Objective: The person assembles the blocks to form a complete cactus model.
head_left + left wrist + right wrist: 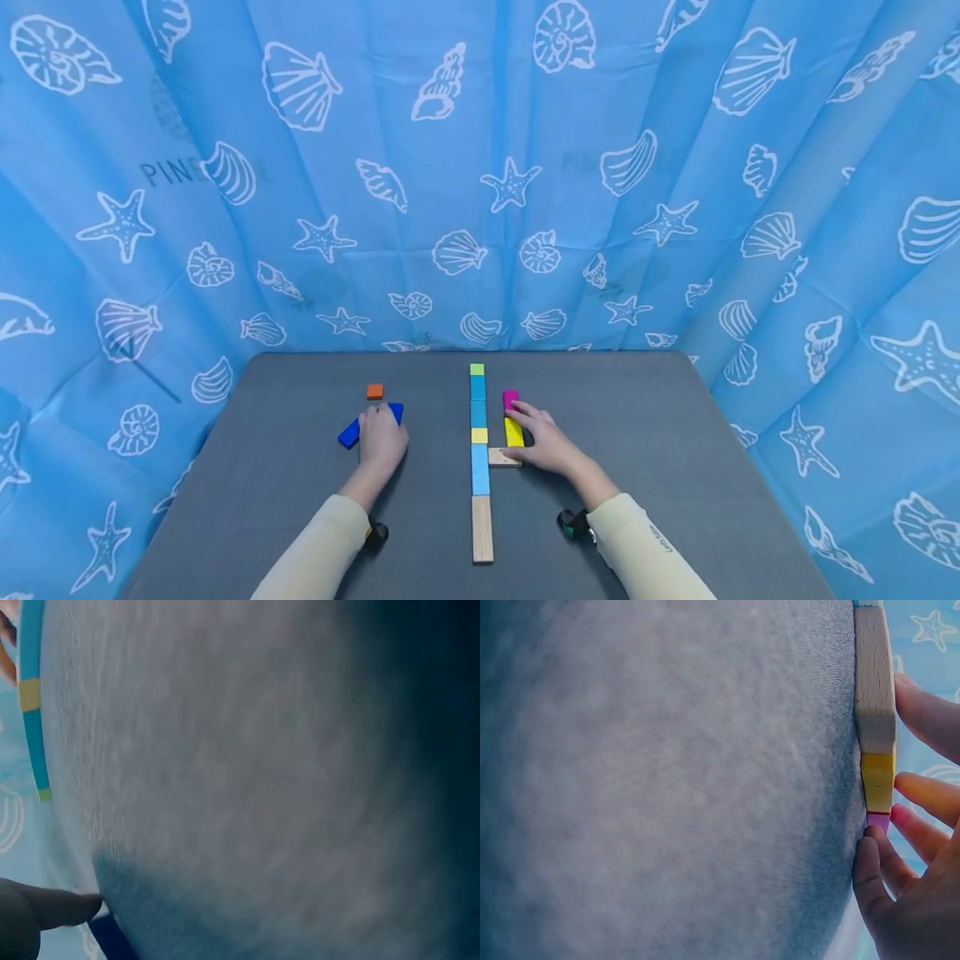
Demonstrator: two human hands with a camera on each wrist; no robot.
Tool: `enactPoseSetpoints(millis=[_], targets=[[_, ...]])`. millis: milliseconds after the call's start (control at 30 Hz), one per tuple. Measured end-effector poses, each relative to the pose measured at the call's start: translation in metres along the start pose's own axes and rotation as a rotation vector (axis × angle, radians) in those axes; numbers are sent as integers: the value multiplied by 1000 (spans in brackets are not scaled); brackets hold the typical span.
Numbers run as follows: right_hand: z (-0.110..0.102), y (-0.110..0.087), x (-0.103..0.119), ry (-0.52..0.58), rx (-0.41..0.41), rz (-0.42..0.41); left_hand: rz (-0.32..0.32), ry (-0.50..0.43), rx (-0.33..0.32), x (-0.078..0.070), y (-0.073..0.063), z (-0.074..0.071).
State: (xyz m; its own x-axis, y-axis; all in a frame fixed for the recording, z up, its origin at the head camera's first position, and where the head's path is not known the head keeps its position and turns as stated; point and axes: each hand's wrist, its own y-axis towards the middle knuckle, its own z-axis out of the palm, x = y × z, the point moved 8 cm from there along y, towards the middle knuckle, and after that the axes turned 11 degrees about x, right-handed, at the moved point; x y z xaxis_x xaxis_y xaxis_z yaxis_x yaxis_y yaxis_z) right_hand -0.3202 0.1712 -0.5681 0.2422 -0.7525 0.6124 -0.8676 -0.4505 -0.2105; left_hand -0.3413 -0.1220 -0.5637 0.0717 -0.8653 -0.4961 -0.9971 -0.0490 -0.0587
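My left hand (382, 442) is over a dark blue block (348, 435) that lies slanted on the table, its fingers bent down onto it. In the left wrist view one finger (71, 907) meets the end of this blue block (112, 937). My right hand (551, 442) spreads its fingers along a short line of blocks. A magenta block (511, 398) lies at the far end, then a yellow block (513, 432), then a plain wooden block (504, 457) set crosswise. In the right wrist view, fingertips (904, 782) touch the yellow block (877, 780) and reach the magenta one.
A long straight row of green, teal, yellow, light blue (481, 471) and wooden blocks (482, 529) runs down the middle of the grey table (300, 533). The crosswise wooden block adjoins it. An orange block (375, 392) lies beyond the left hand. A blue shell-patterned curtain (480, 208) hangs behind.
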Motion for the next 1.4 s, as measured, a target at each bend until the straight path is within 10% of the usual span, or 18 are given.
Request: enactPoseSetpoints(millis=[500, 867, 1400], targets=[[0, 1, 1, -2, 12, 8, 30, -183, 194, -5, 3, 9], [1, 0, 2, -3, 19, -3, 272, -130, 345, -38, 0, 26], [1, 0, 1, -17, 28, 12, 314, -89, 434, -68, 1, 52]])
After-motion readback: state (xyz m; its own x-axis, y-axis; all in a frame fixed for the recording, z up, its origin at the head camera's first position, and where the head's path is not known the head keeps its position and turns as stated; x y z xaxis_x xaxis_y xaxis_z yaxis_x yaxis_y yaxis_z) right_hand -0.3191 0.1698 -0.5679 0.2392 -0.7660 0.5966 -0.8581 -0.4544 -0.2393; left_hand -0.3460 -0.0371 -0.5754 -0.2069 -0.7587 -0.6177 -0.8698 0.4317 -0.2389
